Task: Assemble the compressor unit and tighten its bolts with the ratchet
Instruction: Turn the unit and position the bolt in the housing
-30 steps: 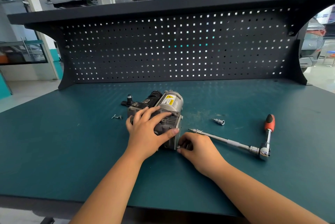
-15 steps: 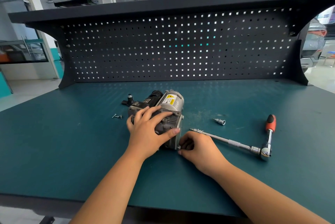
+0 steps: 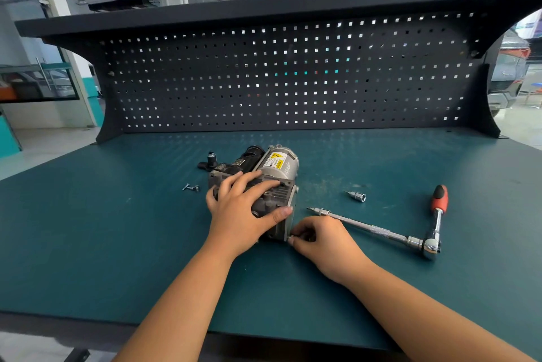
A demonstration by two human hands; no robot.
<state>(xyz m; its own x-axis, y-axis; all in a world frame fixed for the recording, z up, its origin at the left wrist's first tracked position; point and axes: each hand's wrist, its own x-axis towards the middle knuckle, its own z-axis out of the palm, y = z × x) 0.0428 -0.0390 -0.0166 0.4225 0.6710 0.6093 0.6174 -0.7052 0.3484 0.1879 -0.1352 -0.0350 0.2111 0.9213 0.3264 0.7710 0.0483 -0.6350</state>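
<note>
hands steady the compressor unit and start a bolt at its near corner

the left hand (image 3: 240, 209) lies palm-down over the compressor unit (image 3: 278, 168), fingers spread across the housing and thumb pressed on the near end plate, probably to stop the body rolling or sliding on the counter (image 3: 117, 244). the right hand (image 3: 319, 240) is curled, its fingertips pinched together on what looks like a small bolt (image 3: 291, 237) at the plate's near right corner; it is too small to be sure of. i judge this to be finger-starting the thread before the tool is used.

the unit sits mid-counter, under the left hand and touching the right hand's fingertips. the ratchet (image 3: 410, 240) with its long extension lies just right of the right hand, untouched and within easy reach. a loose socket (image 3: 356, 195) sits beyond it, and spare bolts (image 3: 190, 187) lie left of the unit, near the left hand.
</note>
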